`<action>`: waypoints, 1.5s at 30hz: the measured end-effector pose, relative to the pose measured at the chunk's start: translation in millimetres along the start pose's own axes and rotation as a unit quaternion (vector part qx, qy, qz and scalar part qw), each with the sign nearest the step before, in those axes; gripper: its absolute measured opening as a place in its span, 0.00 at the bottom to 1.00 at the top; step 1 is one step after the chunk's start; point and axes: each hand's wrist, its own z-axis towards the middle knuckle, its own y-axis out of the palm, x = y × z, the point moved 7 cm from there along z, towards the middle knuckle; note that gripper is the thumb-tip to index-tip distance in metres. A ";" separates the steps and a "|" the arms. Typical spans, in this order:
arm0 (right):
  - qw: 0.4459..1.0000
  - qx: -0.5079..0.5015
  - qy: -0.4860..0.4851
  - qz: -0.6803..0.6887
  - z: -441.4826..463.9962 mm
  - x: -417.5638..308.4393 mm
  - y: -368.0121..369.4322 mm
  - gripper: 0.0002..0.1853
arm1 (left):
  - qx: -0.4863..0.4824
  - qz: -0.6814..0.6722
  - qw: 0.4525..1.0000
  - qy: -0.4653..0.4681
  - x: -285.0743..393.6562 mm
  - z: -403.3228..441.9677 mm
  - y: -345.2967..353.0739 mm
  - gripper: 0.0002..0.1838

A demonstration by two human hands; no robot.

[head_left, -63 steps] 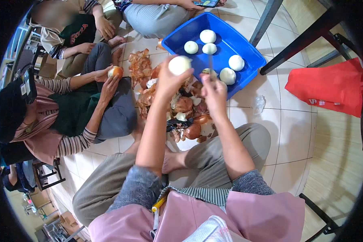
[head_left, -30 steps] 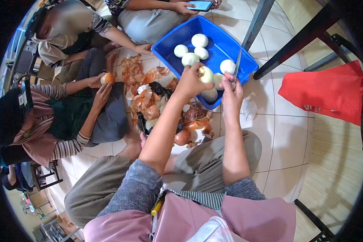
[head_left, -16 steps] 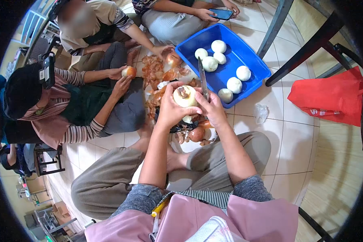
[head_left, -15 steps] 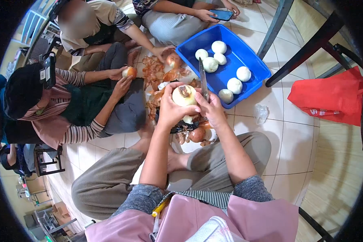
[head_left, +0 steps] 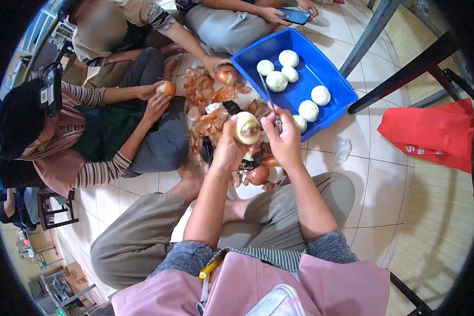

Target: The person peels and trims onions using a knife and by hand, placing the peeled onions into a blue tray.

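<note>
- Step: prob. trimming/peeling onion [head_left: 246, 126]; L hand [head_left: 229, 147] grips it, just outside blue tub [head_left: 312, 64], near-left side.
- R hand [head_left: 285, 139] closed on knife [head_left: 266, 90], blade pointing up twd tub.
- Next move prob. calls for knife edge at onion's brown end [head_left: 250, 129].
- Vs 0.5 s ago: onion rotated, brown end now twd R hand; knife tilted a bit more.

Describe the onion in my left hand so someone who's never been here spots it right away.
Find the blue tub; a heap of skins lies on the floor to its left in the view. At that heap's right side, the left hand holds up a pale onion. Unlike the all-pale tub onions, it is held and shows a brown patch.
</note>
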 end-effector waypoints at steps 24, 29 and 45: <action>0.989 -0.102 -0.097 -0.037 -38.9 -69.6 35.5 0.27 | 0.161 0.130 0.910 0.359 54.9 -22.7 -20.9 0.21; 0.994 -0.078 -0.059 -0.045 -39.9 -63.3 32.7 0.23 | 0.210 0.172 0.890 0.367 46.1 -30.5 -11.7 0.14; 0.992 -0.073 -0.003 0.107 -35.0 -40.0 39.7 0.15 | 0.138 0.126 0.916 0.355 43.9 -25.0 -16.2 0.16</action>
